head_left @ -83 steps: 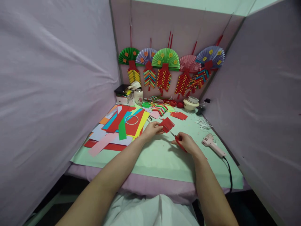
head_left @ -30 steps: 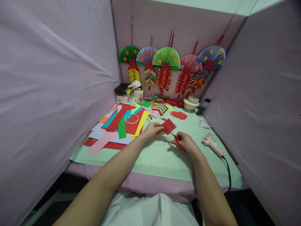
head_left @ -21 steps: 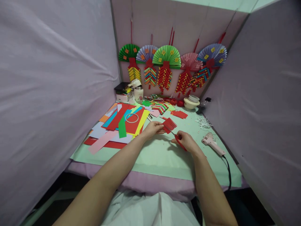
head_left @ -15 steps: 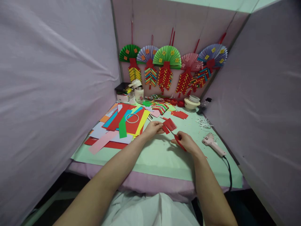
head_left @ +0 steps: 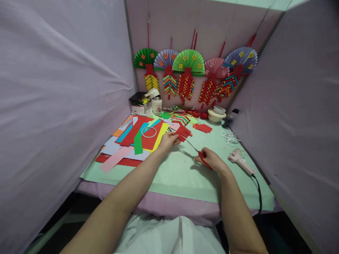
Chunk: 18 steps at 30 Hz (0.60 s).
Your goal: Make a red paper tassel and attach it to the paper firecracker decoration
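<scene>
Left hand point(head_left: 170, 140) closed in a pinch, thumb and fingers on the left end of the red fringed paper point(head_left: 182, 133); cut strips point right, away from that hand; paper is over the middle of the tabletop point(head_left: 182, 180), rather nearer the rear edge than the front; looks held clear of the surface.

Right hand point(head_left: 210, 158) curled round the red handles of the scissors point(head_left: 203, 159), to the right of the paper and nearer the front edge; blades angle up-left, tips just beside the fringe; can't tell if they touch it; blades lie close together, can't tell if fully closed.

Left part of tabletop: overlapping pile of colored paper point(head_left: 156, 141), reaching toward the left edge; white ring point(head_left: 148, 127) lies flat on top of it.

Right edge: glue gun point(head_left: 241, 162) on its side, black cord point(head_left: 259, 194) running over the front right corner; white scraps point(head_left: 230, 137) in a loose heap farther back.

Rear edge, left to right: black-topped box point(head_left: 138, 104) in the rear left corner; pale jar point(head_left: 156, 106) beside it; striped paper rolls point(head_left: 181, 120); red paper pieces point(head_left: 202, 128) a bit forward; cream container point(head_left: 216, 115); black-capped bottle point(head_left: 233, 116) near the rear right corner; five pleated fans point(head_left: 188, 63) with tails hang in a row above.
</scene>
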Motion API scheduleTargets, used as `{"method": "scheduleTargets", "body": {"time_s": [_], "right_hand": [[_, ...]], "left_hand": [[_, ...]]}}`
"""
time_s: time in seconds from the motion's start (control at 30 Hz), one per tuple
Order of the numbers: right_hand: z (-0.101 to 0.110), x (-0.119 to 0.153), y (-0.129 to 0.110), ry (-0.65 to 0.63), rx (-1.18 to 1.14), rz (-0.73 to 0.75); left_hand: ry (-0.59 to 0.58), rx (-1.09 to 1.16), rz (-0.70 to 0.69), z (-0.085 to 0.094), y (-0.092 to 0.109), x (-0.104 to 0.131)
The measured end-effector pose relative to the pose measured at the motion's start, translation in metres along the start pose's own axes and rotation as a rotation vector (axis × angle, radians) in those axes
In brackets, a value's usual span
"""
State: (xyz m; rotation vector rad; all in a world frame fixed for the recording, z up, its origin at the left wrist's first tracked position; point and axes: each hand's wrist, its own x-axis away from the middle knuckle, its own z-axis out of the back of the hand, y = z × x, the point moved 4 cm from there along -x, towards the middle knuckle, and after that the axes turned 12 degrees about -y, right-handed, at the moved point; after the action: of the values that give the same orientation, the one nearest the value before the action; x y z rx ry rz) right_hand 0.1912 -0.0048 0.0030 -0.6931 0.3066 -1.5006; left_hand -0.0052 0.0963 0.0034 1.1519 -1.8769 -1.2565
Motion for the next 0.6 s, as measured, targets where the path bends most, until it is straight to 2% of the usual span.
{"method": "scheduleTargets", "body": {"time_s": [0.27, 0.43, 0.6], "right_hand": [[0.000, 0.000, 0.001, -0.022, 0.001, -0.008], [-0.001, 0.000, -0.003, -0.006, 0.003, 0.029], [0.001, 0.002, -0.008, 0.014, 0.005, 0.043]], "left_hand": [[0.069, 0.015, -0.079, 0.000, 0.007, 0.005], [-0.018, -0.010, -0.072, -0.007, 0.006, 0.007], [-0.043, -0.034, -0.050, -0.011, 0.003, 0.008]]}}
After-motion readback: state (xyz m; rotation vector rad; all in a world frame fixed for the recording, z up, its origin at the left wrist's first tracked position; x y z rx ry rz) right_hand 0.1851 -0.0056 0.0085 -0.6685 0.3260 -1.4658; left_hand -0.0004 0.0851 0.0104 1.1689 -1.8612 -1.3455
